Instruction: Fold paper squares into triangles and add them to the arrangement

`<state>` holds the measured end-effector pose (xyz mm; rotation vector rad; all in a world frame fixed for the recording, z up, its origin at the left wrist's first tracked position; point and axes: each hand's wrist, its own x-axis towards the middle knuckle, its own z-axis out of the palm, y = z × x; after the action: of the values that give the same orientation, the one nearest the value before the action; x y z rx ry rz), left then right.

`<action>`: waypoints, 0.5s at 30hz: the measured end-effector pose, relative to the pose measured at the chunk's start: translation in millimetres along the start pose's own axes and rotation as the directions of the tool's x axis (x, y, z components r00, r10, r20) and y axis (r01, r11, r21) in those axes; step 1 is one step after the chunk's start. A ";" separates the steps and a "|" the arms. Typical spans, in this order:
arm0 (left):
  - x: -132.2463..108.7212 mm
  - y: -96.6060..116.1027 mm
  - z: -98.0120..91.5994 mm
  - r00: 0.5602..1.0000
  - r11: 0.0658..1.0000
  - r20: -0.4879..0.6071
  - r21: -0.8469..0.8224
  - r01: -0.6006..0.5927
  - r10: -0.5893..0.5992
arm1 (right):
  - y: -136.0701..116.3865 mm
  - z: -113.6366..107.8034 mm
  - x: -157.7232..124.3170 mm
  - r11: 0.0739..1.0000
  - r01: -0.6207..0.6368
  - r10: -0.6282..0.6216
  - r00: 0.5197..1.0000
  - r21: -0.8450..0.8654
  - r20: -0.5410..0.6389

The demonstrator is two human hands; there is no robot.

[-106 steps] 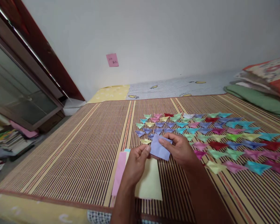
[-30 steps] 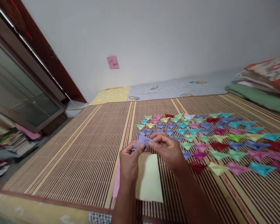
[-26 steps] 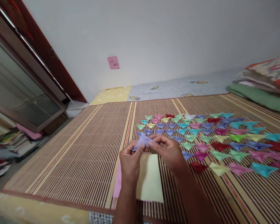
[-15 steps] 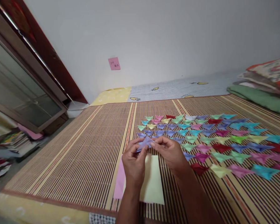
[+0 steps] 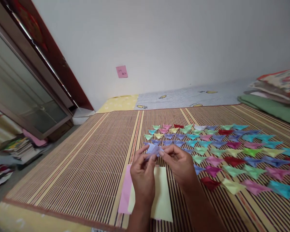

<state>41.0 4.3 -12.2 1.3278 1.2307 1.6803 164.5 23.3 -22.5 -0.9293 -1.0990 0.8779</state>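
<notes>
Head view shows a small violet paper held up between the two hands, above the striped mat, nearer to its near edge than to the far one. The paper is folded and matt, with a pale flat face turned upward and a slightly darker, creased part at its right end. Its lower side is hidden by the fingers, so I cannot tell the complete shape of the fold.

Below, close to the near edge of the mat, lie a pale yellow sheet and a pink sheet; the left hand and its forearm cover a good part of both. On the right half of the mat stand rows of folded paper pieces in many colours — some at the right are cut off by the picture border, as is the near right corner of the mat.

The left hand grips the left part of the violet paper, its thumb in front and the fingers curled. The right hand is narrow, pinching the right end between thumb and bent forefinger. Both forearms come up from the bottom border.
</notes>
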 end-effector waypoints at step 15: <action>4.2 -6.2 0.4 0.979 0.956 -0.094 -0.249 0.154 -0.182 | -3.1 1.2 -2.5 0.993 0.048 -0.053 0.997 -0.107 -0.050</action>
<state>39.9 10.3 -16.6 0.9646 1.1283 1.7411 163.1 20.1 -20.2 -1.0024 -1.1276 0.7556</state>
